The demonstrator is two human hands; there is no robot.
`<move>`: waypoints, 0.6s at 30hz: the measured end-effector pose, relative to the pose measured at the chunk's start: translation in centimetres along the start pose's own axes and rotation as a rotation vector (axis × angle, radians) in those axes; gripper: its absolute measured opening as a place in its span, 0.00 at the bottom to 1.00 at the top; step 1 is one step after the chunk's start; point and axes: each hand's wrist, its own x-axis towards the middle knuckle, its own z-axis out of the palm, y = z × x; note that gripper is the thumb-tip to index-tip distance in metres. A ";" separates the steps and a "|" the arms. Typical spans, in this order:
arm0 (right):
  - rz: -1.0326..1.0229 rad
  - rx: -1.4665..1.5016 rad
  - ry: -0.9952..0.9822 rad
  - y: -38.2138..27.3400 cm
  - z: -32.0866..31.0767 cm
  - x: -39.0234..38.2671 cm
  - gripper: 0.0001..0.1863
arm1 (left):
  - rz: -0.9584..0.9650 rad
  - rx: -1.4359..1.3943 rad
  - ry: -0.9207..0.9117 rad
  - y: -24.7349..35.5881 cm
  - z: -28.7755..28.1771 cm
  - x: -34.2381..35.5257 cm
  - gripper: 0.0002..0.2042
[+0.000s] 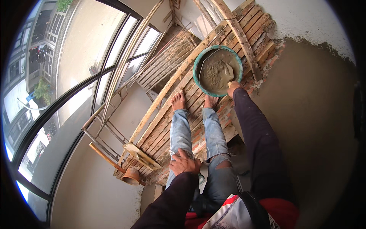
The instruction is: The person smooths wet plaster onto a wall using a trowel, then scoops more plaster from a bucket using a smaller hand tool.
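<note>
My right hand (233, 87) reaches forward and is closed around the handle of a trowel. The trowel's blade (229, 71) dips into grey wet mortar (214, 73), at the right side of a round green bucket (195, 72). That bucket stands on wooden planks just beyond my bare feet, and a thin wire handle lies across its left part. My left hand (185, 162) rests on my left knee, over the torn jeans, with its fingers spread and nothing in it.
Plank staging (160, 131) runs diagonally under my feet, with an upright timber (242, 38) right of the bucket. A wooden board with a handle (142, 155) and a long-handled orange dipper (132, 176) lie at its near left end. Wet plaster (305, 103) covers the right wall; windows line the left.
</note>
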 end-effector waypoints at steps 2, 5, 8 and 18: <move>-0.093 0.151 0.116 0.3 2.4 1.6 0.20 | 0.012 -0.021 -0.068 1.4 -1.6 -0.4 0.46; -0.235 0.187 0.123 4.0 4.4 -0.7 0.24 | -0.010 -0.033 -0.125 2.0 -2.4 -1.0 0.47; -0.343 0.171 0.305 10.3 4.2 -4.2 0.27 | -0.003 -0.016 -0.092 2.8 -2.7 -1.5 0.47; -0.024 0.174 0.112 4.8 -1.1 2.1 0.15 | 0.006 0.085 -0.065 6.6 -1.3 -2.8 0.45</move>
